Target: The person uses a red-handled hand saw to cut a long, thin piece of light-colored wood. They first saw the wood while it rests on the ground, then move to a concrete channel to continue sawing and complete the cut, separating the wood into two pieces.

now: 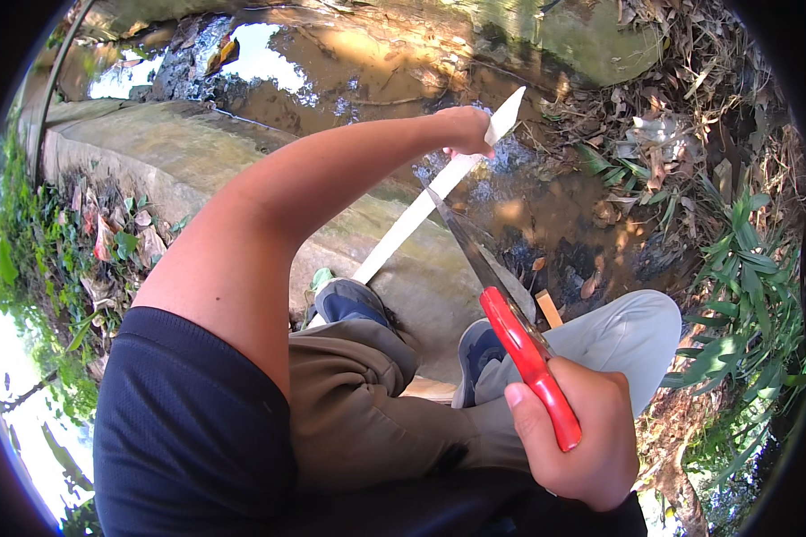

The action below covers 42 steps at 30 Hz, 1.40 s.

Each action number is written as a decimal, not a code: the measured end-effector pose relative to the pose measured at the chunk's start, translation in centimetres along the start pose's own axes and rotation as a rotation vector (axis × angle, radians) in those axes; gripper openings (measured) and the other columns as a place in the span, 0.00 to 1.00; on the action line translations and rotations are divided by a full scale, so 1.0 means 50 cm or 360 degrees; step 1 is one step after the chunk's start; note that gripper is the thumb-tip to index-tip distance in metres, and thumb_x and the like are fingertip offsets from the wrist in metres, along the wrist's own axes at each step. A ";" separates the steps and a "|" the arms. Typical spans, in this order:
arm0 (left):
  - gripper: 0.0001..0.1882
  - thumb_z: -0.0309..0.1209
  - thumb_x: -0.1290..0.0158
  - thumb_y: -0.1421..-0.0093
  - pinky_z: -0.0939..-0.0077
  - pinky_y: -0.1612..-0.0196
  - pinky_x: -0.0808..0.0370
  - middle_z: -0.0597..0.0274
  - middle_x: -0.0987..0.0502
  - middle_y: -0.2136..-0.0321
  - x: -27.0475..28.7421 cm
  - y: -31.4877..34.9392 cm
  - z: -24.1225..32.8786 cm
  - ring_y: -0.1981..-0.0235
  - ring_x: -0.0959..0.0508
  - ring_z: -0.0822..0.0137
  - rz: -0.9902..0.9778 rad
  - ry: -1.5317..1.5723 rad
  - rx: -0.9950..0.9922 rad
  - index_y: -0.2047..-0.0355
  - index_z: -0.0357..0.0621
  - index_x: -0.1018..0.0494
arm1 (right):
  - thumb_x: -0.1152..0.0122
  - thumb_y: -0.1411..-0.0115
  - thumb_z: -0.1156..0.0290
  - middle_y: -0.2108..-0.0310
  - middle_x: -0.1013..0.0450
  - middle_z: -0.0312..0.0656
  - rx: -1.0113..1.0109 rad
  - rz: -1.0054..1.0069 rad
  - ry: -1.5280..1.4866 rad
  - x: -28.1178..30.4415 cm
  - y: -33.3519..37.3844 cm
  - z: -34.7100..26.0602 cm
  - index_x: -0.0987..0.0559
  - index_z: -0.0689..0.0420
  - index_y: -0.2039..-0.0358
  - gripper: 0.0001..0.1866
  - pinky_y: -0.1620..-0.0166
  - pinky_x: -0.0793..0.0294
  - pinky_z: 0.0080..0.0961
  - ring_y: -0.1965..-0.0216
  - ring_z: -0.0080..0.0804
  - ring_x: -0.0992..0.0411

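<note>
Gripping a pale peeled stick [421, 208] near its pointed tip at 1 o'clock, the left hand [464, 131] steadies it while the right hand [578, 438], closed on a red-handled knife [501, 309] at 5 o'clock, lays the blade against the already mostly whittled shaft.

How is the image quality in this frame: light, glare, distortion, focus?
Head view: harsh sunlight, strong contrast; the pale stick in the left hand is nearly blown out; sky glare on the water; fisheye bends the rim, dark corners; right hand and red-handled knife sharp.
</note>
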State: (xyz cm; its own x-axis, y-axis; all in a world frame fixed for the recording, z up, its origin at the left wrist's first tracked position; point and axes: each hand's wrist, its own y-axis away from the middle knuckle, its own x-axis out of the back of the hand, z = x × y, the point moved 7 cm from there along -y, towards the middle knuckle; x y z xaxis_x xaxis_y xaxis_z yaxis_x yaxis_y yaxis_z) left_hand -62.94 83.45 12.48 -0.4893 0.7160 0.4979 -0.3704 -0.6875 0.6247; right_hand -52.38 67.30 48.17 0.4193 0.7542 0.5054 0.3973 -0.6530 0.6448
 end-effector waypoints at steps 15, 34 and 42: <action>0.29 0.47 0.38 0.40 0.70 0.75 0.19 0.47 0.18 0.70 -0.002 -0.015 -0.001 0.75 0.16 0.60 -0.0168 0.0114 -0.0023 0.52 0.32 0.28 | 0.32 0.46 0.71 0.87 0.33 0.40 -0.0056 -0.0145 -0.0016 0.014 0.009 0.025 0.30 0.60 0.76 0.13 0.79 0.37 0.27 0.87 0.31 0.35; 0.32 0.51 0.38 0.41 0.68 0.73 0.19 0.48 0.21 0.66 -0.009 -0.024 -0.026 0.75 0.17 0.60 -0.0149 0.0245 -0.0120 0.50 0.36 0.31 | 0.24 0.47 0.65 0.79 0.28 0.45 0.0089 -0.0136 0.0014 0.036 0.015 0.067 0.27 0.59 0.63 0.20 0.73 0.28 0.35 0.79 0.45 0.26; 0.33 0.52 0.38 0.41 0.68 0.74 0.20 0.48 0.21 0.65 -0.015 -0.039 -0.024 0.75 0.17 0.61 -0.0187 0.0187 -0.0147 0.51 0.33 0.31 | 0.27 0.44 0.65 0.77 0.27 0.48 -0.0014 -0.0269 0.0073 0.023 -0.005 0.066 0.28 0.59 0.63 0.18 0.73 0.28 0.37 0.77 0.50 0.25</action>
State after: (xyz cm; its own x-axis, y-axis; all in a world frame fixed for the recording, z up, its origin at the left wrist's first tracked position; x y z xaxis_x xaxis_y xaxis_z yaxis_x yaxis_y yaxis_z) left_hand -62.81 84.12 10.15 -0.5254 0.7766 0.3477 -0.4988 -0.6122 0.6135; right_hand -49.32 68.12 46.72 0.3092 0.8556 0.4151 0.4516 -0.5162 0.7277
